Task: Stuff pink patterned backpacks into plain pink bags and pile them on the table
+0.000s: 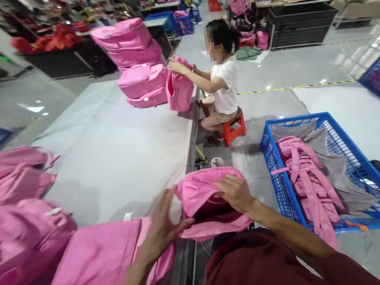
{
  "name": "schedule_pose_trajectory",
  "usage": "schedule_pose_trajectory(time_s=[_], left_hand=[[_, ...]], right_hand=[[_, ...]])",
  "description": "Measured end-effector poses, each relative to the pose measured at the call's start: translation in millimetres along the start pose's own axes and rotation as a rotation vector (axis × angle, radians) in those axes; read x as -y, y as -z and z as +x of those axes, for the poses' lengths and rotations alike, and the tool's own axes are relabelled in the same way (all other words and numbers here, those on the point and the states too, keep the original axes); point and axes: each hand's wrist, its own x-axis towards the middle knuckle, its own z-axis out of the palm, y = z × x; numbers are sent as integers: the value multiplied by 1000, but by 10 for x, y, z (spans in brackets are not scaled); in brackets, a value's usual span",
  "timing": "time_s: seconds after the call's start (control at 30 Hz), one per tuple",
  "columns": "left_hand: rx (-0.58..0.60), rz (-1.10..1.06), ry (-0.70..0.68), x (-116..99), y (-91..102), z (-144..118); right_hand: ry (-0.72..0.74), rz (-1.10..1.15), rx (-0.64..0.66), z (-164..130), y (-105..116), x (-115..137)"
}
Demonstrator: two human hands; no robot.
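Two hands at work at near edge of long grey table (112, 144), seen from head camera. Right hand (236, 195) laid flat on top of pink bag (207, 201), fingers spread and pressing on fabric, not clenched. Left hand (161, 226) open, fingers extended and blurred, touching left side of same bag. Bag itself overhanging near right edge of table, partly off it, its opening dark beneath upper flap. Flat pink fabric piece (94, 269) spread at near edge, just left of left hand. Heap of pink bags (12, 210) piled along near left corner. Blue plastic crate (372, 211) set on floor to right of table, holding pink straps (304, 178) and grey cloth (334, 164). Seated co-worker (222, 81) in white shirt on small red stool (233, 129) beside far right edge, both hands on another pink bag (179, 90). Stack of finished pink bags (136, 60) placed at far end of table.
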Motion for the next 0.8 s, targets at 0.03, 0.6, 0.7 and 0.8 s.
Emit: schedule_pose_trajectory(time_s=[0.03, 0.6, 0.7, 0.8], left_hand=[[39, -62, -33, -78, -177, 73], [143, -494, -1, -119, -1094, 1550], [171, -582, 135, -91, -1040, 1912], [251, -734, 277, -35, -1110, 2312]], right_hand=[[-7, 16, -46, -119, 61, -76], [-436, 326, 277, 175, -187, -1329], [-669, 530, 453, 507, -323, -1606], [-822, 615, 501, 836, -577, -1969]])
